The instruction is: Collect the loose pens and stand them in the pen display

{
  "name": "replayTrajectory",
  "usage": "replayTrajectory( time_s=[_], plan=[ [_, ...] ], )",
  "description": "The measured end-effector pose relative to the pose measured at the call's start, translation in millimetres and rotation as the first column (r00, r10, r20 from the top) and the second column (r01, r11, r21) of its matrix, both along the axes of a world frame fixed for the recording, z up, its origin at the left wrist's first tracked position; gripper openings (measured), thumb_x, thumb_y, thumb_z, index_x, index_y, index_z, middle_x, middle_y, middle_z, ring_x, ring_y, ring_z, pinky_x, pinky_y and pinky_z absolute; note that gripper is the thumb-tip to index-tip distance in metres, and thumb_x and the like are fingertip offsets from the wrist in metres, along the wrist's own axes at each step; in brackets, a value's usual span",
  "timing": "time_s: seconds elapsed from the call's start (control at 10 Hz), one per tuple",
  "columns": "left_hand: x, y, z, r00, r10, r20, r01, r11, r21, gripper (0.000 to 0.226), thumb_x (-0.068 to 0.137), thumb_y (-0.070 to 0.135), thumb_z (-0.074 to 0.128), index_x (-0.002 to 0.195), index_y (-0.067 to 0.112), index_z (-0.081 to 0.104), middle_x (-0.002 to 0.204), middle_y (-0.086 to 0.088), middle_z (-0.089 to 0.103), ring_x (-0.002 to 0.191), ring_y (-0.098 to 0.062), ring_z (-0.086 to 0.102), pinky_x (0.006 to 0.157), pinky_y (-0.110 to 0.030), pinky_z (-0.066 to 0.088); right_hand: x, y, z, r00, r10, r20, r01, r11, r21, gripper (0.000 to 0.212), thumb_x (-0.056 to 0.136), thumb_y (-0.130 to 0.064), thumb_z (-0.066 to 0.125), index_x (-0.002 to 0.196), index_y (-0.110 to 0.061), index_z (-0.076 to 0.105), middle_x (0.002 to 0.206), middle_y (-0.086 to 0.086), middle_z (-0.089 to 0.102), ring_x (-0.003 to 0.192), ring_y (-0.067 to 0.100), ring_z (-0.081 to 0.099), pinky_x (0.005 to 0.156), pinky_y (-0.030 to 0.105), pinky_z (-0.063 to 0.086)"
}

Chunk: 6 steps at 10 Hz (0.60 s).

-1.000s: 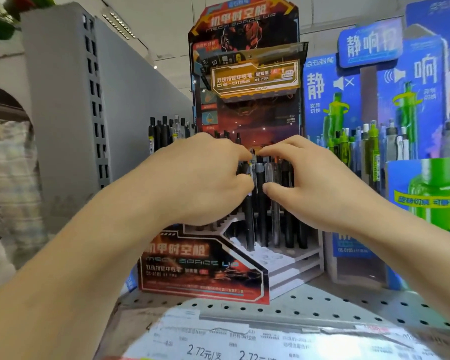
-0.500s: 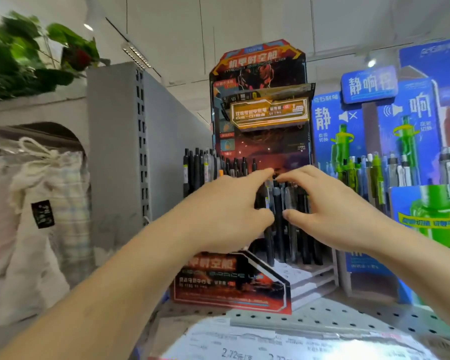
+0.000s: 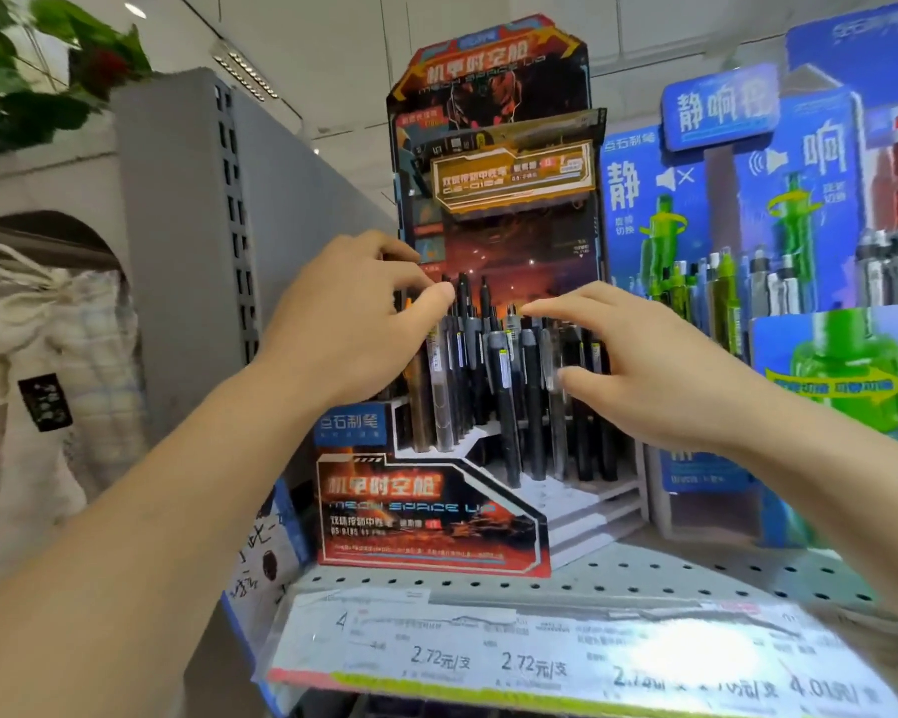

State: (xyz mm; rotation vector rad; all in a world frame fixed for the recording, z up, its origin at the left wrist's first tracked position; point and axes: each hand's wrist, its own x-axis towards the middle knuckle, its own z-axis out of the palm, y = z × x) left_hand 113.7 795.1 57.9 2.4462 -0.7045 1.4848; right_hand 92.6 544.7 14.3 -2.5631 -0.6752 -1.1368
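Slim black and grey pens (image 3: 506, 391) are stood upright in the red-and-black stepped cardboard pen display (image 3: 431, 515); their tops are pinched by the left hand (image 3: 353, 329), while the right hand (image 3: 644, 365) is held spread.

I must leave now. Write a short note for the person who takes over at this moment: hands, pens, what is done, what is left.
Left hand: raised at the upper-left rows of the pen display, fingertips at the pen tops; whether it has a grip on a pen I cannot tell.
Right hand: open, fingers spread just over the tops of the front pens, holding nothing.
Done: many dark pens stand upright in the stepped rows.
Left: the front white steps are bare. No loose pen shows on the shelf; look for any elsewhere.
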Motion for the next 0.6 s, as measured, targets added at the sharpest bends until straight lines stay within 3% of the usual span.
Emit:
replayTrajectory(
  time_s=[0.1, 0.3, 0.4, 0.5, 0.6],
  plan=[
    [3, -1, -3, 0.999, -0.021, 0.026, 0.022, 0.999, -0.039, 0.049, 0.09, 0.064, 0.033, 0.101, 0.036, 0.072, 0.124, 0.015, 0.056, 0.12, -0.009, 0.044, 0.086, -0.039, 0.044, 0, 1, -3, 1.0, 0.006, 0.025, -0.006, 1.0, -0.004, 0.059, 0.096, -0.032, 0.062, 0.15, -0.043, 0.039, 0.144, -0.015, 0.044, 0.131, 0.01, 0.048, 0.108, 0.031, 0.04],
    [8, -1, -8, 0.995, -0.07, 0.067, 0.077, 0.992, -0.104, 0.043, 0.09, 0.063, 0.035, 0.102, 0.04, 0.07, 0.122, 0.019, 0.055, 0.119, -0.005, 0.042, 0.083, -0.034, 0.039, -1, 6, -9, 0.997, -0.037, 0.062, 0.035, 0.999, 0.026, 0.055, 0.095, -0.041, 0.058, 0.147, -0.043, 0.04, 0.146, -0.018, 0.039, 0.121, 0.011, 0.055, 0.1, 0.037, 0.048],
    [5, 3, -9, 0.988, -0.147, 0.035, 0.15, 0.981, -0.124, 0.036, 0.091, 0.059, 0.043, 0.111, 0.04, 0.067, 0.127, 0.016, 0.056, 0.124, -0.008, 0.043, 0.091, -0.033, 0.037, -6, 9, -8, 0.994, -0.104, 0.045, 0.104, 0.995, -0.003, 0.058, 0.097, -0.043, 0.056, 0.151, -0.041, 0.035, 0.151, -0.015, 0.039, 0.127, 0.016, 0.053, 0.099, 0.038, 0.049],
    [-6, 6, -9, 0.969, -0.249, -0.012, 0.243, 0.957, -0.16, 0.031, 0.096, 0.042, 0.057, 0.127, 0.035, 0.061, 0.141, 0.013, 0.05, 0.133, -0.01, 0.038, 0.105, -0.029, 0.03, -21, 12, -9, 0.993, -0.116, 0.007, 0.115, 0.993, 0.029, 0.063, 0.096, -0.041, 0.06, 0.154, -0.039, 0.034, 0.156, -0.012, 0.037, 0.136, 0.017, 0.047, 0.109, 0.038, 0.042],
    [-27, 10, -23, 0.923, -0.384, -0.021, 0.36, 0.883, -0.301, 0.039, 0.095, 0.032, 0.063, 0.133, 0.035, 0.055, 0.151, 0.014, 0.04, 0.138, -0.002, 0.032, 0.108, -0.022, 0.02, -49, 11, -12, 0.999, -0.042, 0.003, 0.04, 0.979, 0.202, 0.066, 0.094, -0.033, 0.066, 0.154, -0.035, 0.038, 0.157, -0.009, 0.04, 0.143, 0.012, 0.039, 0.114, 0.027, 0.03]
  ],
)
